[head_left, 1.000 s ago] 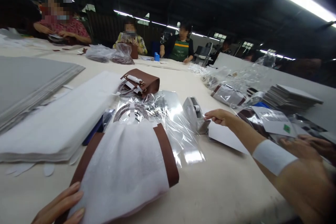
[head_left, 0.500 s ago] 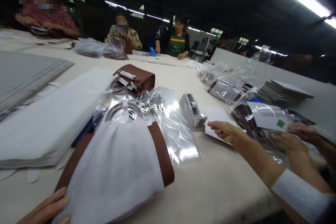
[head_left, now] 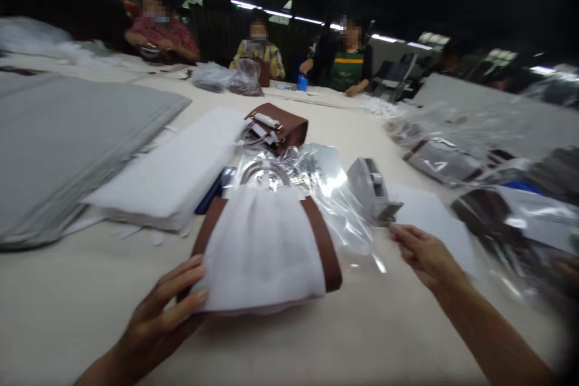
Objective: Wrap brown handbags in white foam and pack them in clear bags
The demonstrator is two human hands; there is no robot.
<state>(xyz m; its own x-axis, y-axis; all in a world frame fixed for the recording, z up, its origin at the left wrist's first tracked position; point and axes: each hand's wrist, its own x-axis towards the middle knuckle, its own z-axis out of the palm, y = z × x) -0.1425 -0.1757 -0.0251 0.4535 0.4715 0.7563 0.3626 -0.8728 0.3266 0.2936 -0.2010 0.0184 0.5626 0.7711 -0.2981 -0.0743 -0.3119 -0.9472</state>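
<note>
A brown handbag [head_left: 330, 259] lies on the table, its front covered by a white wrapping sheet [head_left: 266, 253]. Its looped handles [head_left: 265, 170] point away from me. My left hand [head_left: 167, 298] grips the bag's lower left corner, fingers on the sheet. To the right, my right hand [head_left: 420, 256] is closed in a pinch, fingertips just below the cutting end of a grey tape dispenser [head_left: 368, 190]. Whatever lies in the pinch is too small to make out. Clear plastic bags [head_left: 325, 175] lie beneath and behind the handbag.
Stacks of white sheets [head_left: 167, 175] and grey sheets [head_left: 90, 139] lie left. Another brown handbag [head_left: 289, 123] stands behind. White paper [head_left: 429, 217] and plastic-wrapped bags [head_left: 443, 160] are at right. Co-workers [head_left: 348, 66] sit across; a blurred hand [head_left: 570, 268] shows at the right edge.
My view has swung left, so things sit farther right. The wrapped handbag appears smaller and more of my left hand shows. My right hand stays pinched by the dispenser.
</note>
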